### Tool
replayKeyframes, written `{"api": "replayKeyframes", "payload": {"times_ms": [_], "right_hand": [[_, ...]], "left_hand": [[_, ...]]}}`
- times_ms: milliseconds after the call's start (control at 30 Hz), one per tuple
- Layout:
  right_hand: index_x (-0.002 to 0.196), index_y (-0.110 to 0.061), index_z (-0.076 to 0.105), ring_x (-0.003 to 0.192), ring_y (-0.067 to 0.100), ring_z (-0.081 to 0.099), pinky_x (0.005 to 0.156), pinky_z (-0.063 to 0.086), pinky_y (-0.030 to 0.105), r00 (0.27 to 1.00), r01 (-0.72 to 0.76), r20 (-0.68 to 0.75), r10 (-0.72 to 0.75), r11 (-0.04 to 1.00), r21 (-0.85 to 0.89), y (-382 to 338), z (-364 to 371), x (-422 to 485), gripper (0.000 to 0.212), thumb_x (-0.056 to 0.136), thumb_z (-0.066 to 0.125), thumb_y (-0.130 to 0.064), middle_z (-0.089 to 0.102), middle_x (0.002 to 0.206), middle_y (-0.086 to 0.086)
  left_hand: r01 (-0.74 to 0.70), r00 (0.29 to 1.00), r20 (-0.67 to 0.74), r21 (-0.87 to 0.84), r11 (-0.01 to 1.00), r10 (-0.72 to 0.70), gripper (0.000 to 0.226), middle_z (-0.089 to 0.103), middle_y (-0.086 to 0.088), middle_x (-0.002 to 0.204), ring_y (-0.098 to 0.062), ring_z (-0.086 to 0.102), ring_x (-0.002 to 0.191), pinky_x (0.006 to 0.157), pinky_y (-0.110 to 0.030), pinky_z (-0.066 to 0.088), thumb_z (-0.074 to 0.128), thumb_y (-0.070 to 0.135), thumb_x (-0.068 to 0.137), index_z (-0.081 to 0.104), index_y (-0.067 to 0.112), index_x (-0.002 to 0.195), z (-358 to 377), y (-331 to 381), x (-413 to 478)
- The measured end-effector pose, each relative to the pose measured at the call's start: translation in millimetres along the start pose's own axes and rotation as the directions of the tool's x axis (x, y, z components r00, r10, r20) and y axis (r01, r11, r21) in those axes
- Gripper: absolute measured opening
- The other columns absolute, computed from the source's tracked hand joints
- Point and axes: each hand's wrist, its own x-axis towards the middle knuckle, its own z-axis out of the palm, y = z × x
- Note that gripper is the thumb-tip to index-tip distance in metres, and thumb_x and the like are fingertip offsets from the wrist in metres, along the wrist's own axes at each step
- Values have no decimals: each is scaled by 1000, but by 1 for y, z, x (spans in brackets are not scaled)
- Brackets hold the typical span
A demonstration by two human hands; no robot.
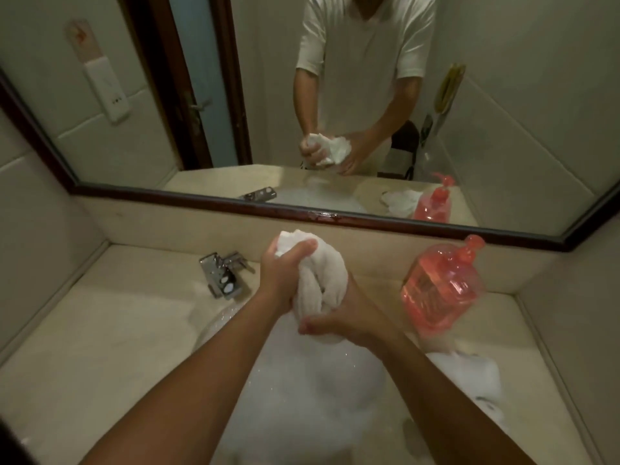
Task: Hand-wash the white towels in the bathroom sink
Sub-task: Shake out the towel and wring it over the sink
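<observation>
A bunched white towel [323, 278] is held up over the foam-filled sink [302, 380]. My left hand [285, 273] grips its upper end, fingers curled round the cloth. My right hand [339, 318] grips the lower end from the right, thumb across the front. The towel looks twisted between the two hands. A second white towel [469, 377] lies on the counter to the right of the sink, partly behind my right forearm.
A chrome tap [223, 273] stands at the sink's back left. A pink pump bottle of liquid soap [439, 290] sits on the beige counter [117, 330] at the back right. A dark-framed mirror [302, 95] covers the wall behind, showing the person.
</observation>
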Motion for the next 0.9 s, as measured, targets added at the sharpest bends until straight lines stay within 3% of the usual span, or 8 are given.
{"api": "replayKeyframes", "payload": {"times_ms": [167, 300, 367, 433, 533, 667, 767, 900], "right_hand": [[147, -34, 42, 116, 3, 60, 78, 49, 10, 996, -90, 1, 92, 971, -223, 2, 13, 5, 107, 56, 99, -34, 55, 125, -22], [133, -24, 62, 114, 20, 71, 85, 62, 28, 986, -159, 70, 148, 968, 196, 3, 16, -6, 70, 71, 95, -12, 73, 119, -3], [137, -23, 59, 115, 28, 72, 87, 64, 45, 964, -264, 139, 226, 861, 435, 6, 16, -11, 74, 69, 88, -14, 75, 121, 4], [136, -21, 57, 106, 27, 75, 79, 65, 48, 949, -312, 220, 225, 775, 550, 7, 14, -11, 73, 68, 83, -14, 78, 112, 4], [138, -8, 56, 98, 33, 76, 67, 64, 45, 901, -432, 326, 285, 646, 629, 9, 18, -5, 111, 39, 104, -25, 77, 108, 13], [141, 0, 52, 94, 38, 75, 64, 64, 47, 844, -536, 403, 354, 575, 618, 19, 26, 2, 135, 22, 108, -33, 75, 110, 21], [144, 2, 50, 89, 41, 75, 60, 63, 48, 827, -562, 431, 361, 498, 661, 33, 29, 1, 136, 24, 107, -29, 73, 110, 25], [124, -2, 67, 85, 37, 74, 64, 60, 43, 829, -560, 464, 313, 455, 692, 39, 30, -8, 102, 35, 106, -33, 74, 104, 21]], "left_hand": [[0, 995, -102, 46, 999, 5, 31, 76, -7, 98, -24, 74, 88, 67, -33, 62, 83, 22, 85, 68, 13, 111, -6, -12, 0], [139, 941, 274, 222, 965, -199, 66, 71, -16, 111, -30, 71, 99, 87, -42, 57, 79, 56, 76, 64, 7, 117, -19, 12, 4], [179, 807, 511, 268, 947, -297, 52, 71, -13, 107, -30, 68, 101, 89, -39, 57, 65, 45, 84, 64, 4, 117, -34, 28, 5], [183, 766, 561, 277, 943, -313, 43, 75, -7, 100, -25, 70, 97, 80, -32, 60, 65, 32, 82, 64, 4, 115, -48, 31, 12], [175, 820, 516, 185, 967, -247, 87, 71, -21, 116, -39, 69, 110, 95, -49, 59, 93, 50, 62, 63, -2, 125, -57, 11, 20], [381, 757, 565, 29, 924, -330, 113, 64, -25, 127, -44, 56, 126, 115, -58, 40, 96, 66, 48, 60, 1, 134, -61, -17, 28], [424, 673, 687, -56, 904, -273, 95, 65, -21, 122, -44, 53, 124, 112, -58, 38, 95, 54, 57, 63, 7, 133, -60, -29, 37], [421, 722, 656, -164, 892, -220, 58, 70, -13, 95, -39, 66, 98, 95, -54, 51, 78, 26, 74, 54, 25, 127, -58, -33, 41]]}}
